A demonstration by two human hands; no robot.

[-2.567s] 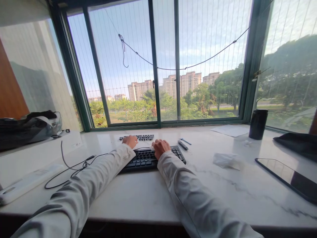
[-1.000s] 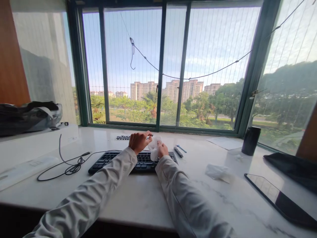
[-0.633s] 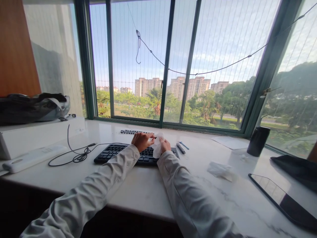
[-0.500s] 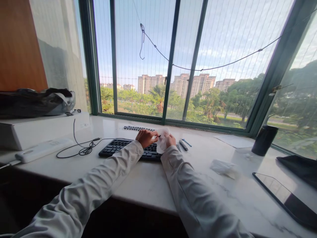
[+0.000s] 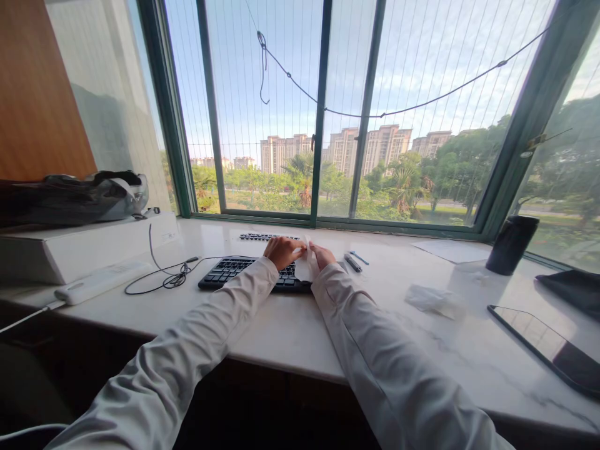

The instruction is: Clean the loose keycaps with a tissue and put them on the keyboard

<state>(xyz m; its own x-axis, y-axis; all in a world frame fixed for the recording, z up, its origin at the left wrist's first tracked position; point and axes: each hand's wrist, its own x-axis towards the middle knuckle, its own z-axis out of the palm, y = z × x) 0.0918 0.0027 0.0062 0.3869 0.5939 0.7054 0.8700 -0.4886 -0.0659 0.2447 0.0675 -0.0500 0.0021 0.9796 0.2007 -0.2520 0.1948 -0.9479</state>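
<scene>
A black keyboard [image 5: 229,270] lies on the marble-look desk, with both hands over its right part. My right hand [image 5: 323,255] is closed on a thin white tissue [image 5: 304,269], which hangs down over the keys. My left hand [image 5: 282,252] is beside it, fingers pinched at the tissue's upper edge. A small black piece showed at those fingertips a moment earlier; the tissue and fingers now mostly hide it. Behind the keyboard, several small black pieces that look like keycaps [image 5: 267,237] stand in rows.
A dark pen-like tool [image 5: 352,262] and a thin blue tool [image 5: 359,257] lie right of the hands. Farther right are crumpled clear plastic [image 5: 434,300], a tablet [image 5: 539,344] and a black cylinder [image 5: 513,245]. A coiled cable [image 5: 173,278] and power strip [image 5: 103,281] lie left.
My left fingertips with the small black piece have moved in against the tissue. The tissue is folded narrower between the hands. The camera view has shifted slightly.
</scene>
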